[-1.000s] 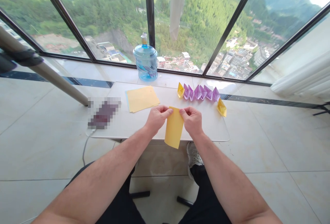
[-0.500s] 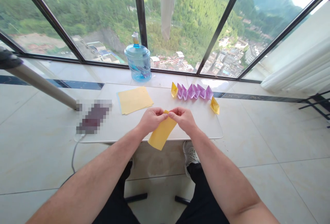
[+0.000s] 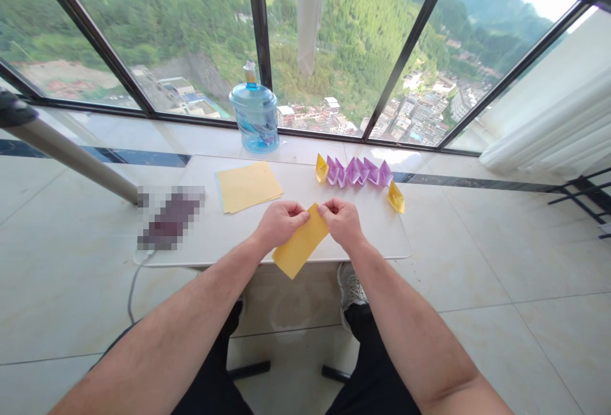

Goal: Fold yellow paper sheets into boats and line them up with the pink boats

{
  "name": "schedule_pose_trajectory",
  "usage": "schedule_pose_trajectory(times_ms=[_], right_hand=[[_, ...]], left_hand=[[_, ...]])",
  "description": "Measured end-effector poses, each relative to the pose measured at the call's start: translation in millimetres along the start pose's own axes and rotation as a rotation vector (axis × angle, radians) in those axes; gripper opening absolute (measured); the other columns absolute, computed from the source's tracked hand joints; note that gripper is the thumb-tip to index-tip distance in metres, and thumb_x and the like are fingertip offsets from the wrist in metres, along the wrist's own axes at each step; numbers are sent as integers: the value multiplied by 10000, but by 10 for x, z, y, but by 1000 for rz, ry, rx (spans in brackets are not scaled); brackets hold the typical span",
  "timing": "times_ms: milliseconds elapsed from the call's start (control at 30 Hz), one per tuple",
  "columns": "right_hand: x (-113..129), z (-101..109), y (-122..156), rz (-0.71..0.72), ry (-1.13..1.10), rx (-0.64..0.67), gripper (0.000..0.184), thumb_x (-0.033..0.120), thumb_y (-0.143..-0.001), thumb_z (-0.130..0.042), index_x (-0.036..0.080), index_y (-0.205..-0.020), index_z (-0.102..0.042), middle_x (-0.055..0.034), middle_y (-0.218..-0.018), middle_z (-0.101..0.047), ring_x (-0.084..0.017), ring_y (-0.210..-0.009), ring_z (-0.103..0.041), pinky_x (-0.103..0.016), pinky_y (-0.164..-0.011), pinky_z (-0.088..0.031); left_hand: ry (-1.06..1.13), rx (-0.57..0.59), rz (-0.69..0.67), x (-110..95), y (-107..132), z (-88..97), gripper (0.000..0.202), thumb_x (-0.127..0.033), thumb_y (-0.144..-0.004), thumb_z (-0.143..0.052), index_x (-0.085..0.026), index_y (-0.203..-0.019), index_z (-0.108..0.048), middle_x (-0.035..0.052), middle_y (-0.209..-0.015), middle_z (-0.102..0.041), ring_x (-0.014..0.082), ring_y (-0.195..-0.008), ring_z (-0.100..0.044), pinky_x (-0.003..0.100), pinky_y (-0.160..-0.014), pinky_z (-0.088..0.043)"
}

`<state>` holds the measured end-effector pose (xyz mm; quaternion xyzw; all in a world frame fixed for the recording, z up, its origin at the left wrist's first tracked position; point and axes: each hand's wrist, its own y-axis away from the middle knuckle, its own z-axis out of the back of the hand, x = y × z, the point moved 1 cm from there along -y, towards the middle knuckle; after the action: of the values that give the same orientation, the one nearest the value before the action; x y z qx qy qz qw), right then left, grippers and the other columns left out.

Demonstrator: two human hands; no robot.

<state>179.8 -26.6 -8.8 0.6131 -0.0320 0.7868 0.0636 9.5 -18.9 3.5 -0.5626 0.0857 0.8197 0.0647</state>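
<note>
A strip-shaped piece of yellow paper (image 3: 301, 246) hangs tilted between my hands, over the near edge of the table. My left hand (image 3: 282, 223) pinches its upper left edge between thumb and fingers. At the upper right corner, my right hand (image 3: 340, 219) grips it the same way. Past my hands, to the right, stand folded paper boats: a row of purple boats (image 3: 353, 172), one yellow boat (image 3: 321, 168) at the row's left end and another yellow boat (image 3: 396, 197) at its right end.
A stack of yellow paper sheets (image 3: 249, 187) lies left of centre on the white table (image 3: 205, 227). A pixelated dark object (image 3: 172, 219) with a cable is at the table's left. Behind stands a blue water bottle (image 3: 254, 116) by the window. A grey pole (image 3: 81, 154) slants in from the left.
The paper's top edge, earlier covered by my fingertips, now shows between my hands. My right hand has shifted slightly right, and the sheet looks flatter, its lower end more pointed.
</note>
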Motion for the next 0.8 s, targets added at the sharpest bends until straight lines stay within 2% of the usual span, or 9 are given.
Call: schedule_pose_trajectory(times_ms=[167,233,333,467,600,700,800], right_hand=[[55,22,17,-39,-33,232,279,427,-667,-729,172,-776,-704,0,-688,-684,-130,-606,-576,-232,-552,-426],[64,20,26,-21,9,250,239,406,-686,-702,172,-737,-706,12,-647,-662,-119,-582,-547,-224,-533,-397],[58,7,27,-2,51,202,201,373,-697,-669,176,-654,-678,27,-585,-623,-111,-550,-513,-224,-516,-374],[43,42,-16,-1,63,105,216,388,-699,-670,177,-649,-671,27,-576,-613,-116,-538,-512,-231,-501,-369],[21,196,-103,-15,43,-29,241,419,-691,-691,180,-659,-674,19,-589,-622,-126,-545,-527,-240,-509,-388],[0,325,-156,-27,-20,-77,252,432,-676,-714,184,-665,-672,16,-597,-623,-133,-548,-536,-247,-513,-400],[-18,427,-192,-35,-73,-104,257,433,-664,-732,182,-673,-676,9,-615,-634,-139,-559,-550,-253,-519,-417]], left_hand=[[-17,46,-24,6,21,-16,281,-442,-718,-673,-182,-611,-690,11,-570,-637,144,-543,-527,240,-495,-350],[-34,75,-32,-1,29,-27,291,-448,-717,-673,-181,-604,-690,4,-550,-618,138,-531,-507,239,-491,-335],[-55,97,-39,-16,28,-26,304,-455,-714,-670,-182,-583,-681,-3,-530,-597,131,-516,-481,242,-483,-320],[-78,108,-36,-25,7,24,278,-437,-710,-668,-187,-593,-697,0,-540,-612,133,-509,-482,245,-478,-321],[-56,84,-25,-9,-21,117,237,-412,-668,-699,-194,-577,-708,-4,-528,-616,129,-500,-474,242,-477,-320],[-37,62,-10,20,-41,197,220,-402,-648,-716,-198,-564,-708,-8,-507,-609,124,-487,-471,242,-480,-315],[-19,70,13,60,-56,276,220,-402,-659,-709,-196,-579,-711,18,-543,-655,145,-514,-536,247,-496,-349]])
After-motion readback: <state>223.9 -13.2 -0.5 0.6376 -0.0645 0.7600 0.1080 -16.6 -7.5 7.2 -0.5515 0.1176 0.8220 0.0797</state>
